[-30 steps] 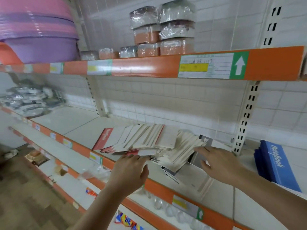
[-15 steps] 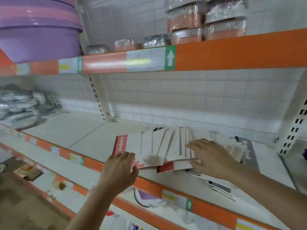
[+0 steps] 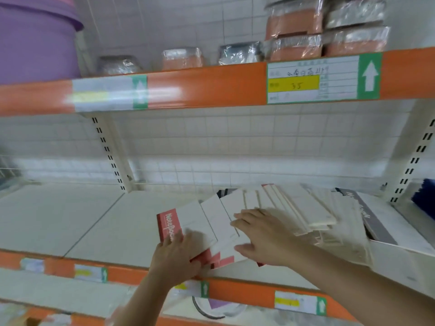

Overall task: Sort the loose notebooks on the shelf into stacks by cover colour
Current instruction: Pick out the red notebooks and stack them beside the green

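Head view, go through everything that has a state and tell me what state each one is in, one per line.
red notebooks: fanned out, overlapping, not yet stacked
grey notebook: lying flat, partly covered by the fan
blue notebooks: apart, beyond the upright
left hand: holds the fan's near-left edge
right hand: fingers straight, pressing flat on the fan
wrapped containers: stacked, sealed in film

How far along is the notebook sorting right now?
Early. Done: nothing clearly stacked; the blue notebooks at the far right sit apart. In hand: the left hand grips the red-spined notebooks at the fan's left end, the right hand lies flat on the spread. Left: the fanned pile and grey notebook.
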`<state>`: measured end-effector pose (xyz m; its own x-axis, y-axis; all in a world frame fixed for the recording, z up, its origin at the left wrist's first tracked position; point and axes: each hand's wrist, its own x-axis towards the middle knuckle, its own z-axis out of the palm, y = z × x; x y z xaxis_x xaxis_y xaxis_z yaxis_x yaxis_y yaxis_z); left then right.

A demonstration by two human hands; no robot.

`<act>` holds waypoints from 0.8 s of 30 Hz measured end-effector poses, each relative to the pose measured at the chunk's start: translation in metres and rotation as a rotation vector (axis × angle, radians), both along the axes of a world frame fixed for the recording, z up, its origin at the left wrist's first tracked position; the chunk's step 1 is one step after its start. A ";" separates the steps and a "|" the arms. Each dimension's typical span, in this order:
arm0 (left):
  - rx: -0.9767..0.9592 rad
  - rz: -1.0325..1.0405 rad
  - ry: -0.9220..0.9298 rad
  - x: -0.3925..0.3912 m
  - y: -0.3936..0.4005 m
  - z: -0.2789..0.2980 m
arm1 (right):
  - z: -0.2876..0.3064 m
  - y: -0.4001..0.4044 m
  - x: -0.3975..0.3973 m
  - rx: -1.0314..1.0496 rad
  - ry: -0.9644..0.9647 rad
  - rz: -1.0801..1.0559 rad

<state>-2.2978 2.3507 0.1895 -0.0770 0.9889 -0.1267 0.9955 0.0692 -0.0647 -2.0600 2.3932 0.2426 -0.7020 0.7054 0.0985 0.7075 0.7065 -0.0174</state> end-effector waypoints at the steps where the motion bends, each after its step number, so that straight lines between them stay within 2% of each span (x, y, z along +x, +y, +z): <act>1: -0.020 -0.007 -0.011 -0.002 0.005 -0.001 | -0.001 0.000 0.000 -0.001 -0.007 -0.013; 4: -0.076 -0.021 -0.092 -0.006 0.014 -0.003 | -0.004 0.002 0.003 -0.012 -0.041 -0.054; 6: -0.047 -0.051 -0.111 -0.010 0.019 -0.003 | -0.005 0.004 0.001 -0.016 -0.066 -0.064; 10: -0.023 -0.116 -0.082 -0.015 0.023 0.000 | -0.009 0.007 -0.010 -0.043 -0.089 -0.038; 14: -0.033 -0.143 0.024 -0.012 0.027 0.003 | -0.013 0.008 -0.021 -0.084 -0.125 -0.015; 19: 0.129 -0.021 -0.057 -0.020 0.025 0.014 | -0.014 0.007 -0.037 -0.100 -0.190 0.043; 24: 0.314 0.064 -0.088 -0.034 0.010 0.036 | -0.019 0.012 -0.062 -0.127 -0.402 0.117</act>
<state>-2.3321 2.3611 0.2256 -0.1429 0.9742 0.1746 0.9893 0.1351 0.0557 -2.1219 2.4054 0.2232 -0.7424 0.6081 -0.2813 0.5913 0.7921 0.1516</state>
